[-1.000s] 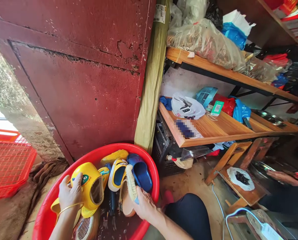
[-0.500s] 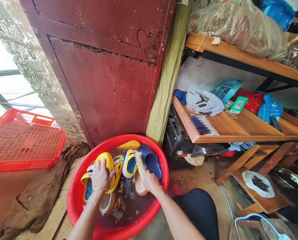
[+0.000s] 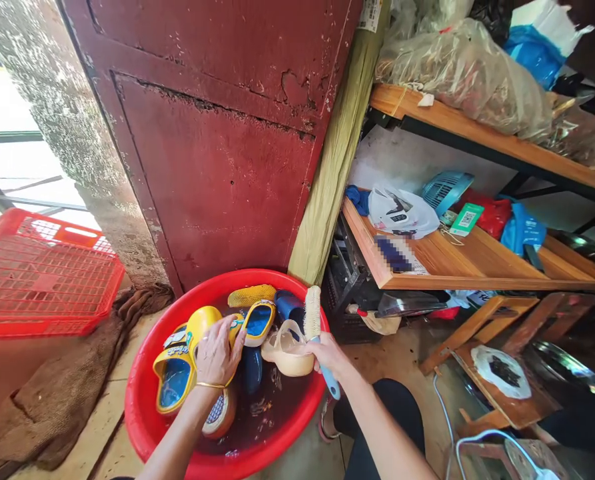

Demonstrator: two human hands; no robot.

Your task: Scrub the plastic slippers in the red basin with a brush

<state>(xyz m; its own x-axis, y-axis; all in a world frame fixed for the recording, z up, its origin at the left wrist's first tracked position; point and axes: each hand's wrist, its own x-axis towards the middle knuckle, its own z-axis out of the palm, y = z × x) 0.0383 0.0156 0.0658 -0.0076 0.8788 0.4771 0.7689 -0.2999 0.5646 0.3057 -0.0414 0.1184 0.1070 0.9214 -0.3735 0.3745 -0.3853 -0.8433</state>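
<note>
A red basin point(image 3: 138, 427) holds dark water and several shoes. My right hand point(image 3: 330, 355) is closed round a brush point(image 3: 312, 313) with a blue handle, its pale bristles pointing up. A beige shoe point(image 3: 292, 360) is lifted at the same hand's fingers, over the water. My left hand point(image 3: 217, 353), fingers apart, lies over the yellow clogs point(image 3: 203, 325) at the basin's left; whether it grips one is hard to see. Between the hands are a yellow clog with blue lining point(image 3: 258, 323) and a dark blue shoe point(image 3: 252, 370). Another blue shoe point(image 3: 288, 307) sits behind.
A red plastic crate point(image 3: 52, 280) and brown sacking point(image 3: 62, 393) lie left of the basin. Behind it stands a dark red door point(image 3: 227, 167). Wooden shelves point(image 3: 467, 267) with bags and a fan point(image 3: 447, 188) are at the right, above a small stool point(image 3: 497, 393).
My right hand has moved right with the brush, and the beige shoe has come up out of the water. My left hand has shifted slightly right. The view has turned a little.
</note>
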